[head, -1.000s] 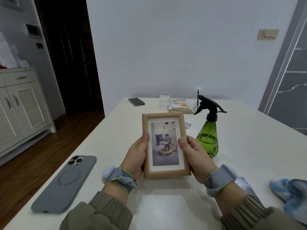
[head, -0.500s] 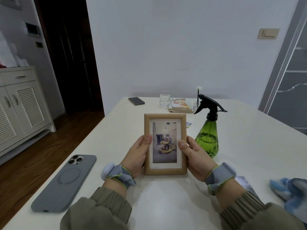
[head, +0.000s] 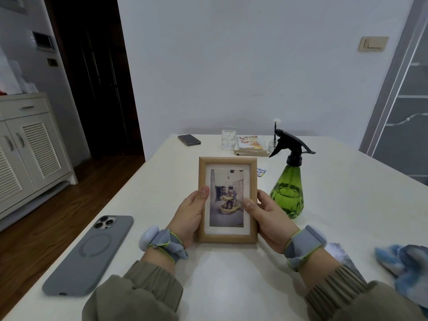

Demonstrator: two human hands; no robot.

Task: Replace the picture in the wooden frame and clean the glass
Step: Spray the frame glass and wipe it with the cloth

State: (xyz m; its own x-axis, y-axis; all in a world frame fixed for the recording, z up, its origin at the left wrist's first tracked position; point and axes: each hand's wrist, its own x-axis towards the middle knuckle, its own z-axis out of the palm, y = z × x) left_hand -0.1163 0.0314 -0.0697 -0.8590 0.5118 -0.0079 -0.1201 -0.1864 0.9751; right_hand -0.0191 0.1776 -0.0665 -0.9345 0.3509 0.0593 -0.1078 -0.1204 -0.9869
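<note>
A wooden frame stands upright above the white table, glass side facing me, with a faded picture inside a white mount. My left hand grips its left edge, thumb on the glass. My right hand grips its right edge, thumb also on the glass. A green spray bottle with a black trigger stands just right of the frame. A blue cloth lies at the right edge. Under my right wrist a loose photo print peeks out.
A grey phone lies face down at the near left. At the far end sit a dark phone, a drinking glass and a stack of books. A small card lies behind the frame. The table's left edge drops to a wooden floor.
The frame has tipped more upright and moved slightly away from me, both hands staying on its sides. Nothing else on the table moved.
</note>
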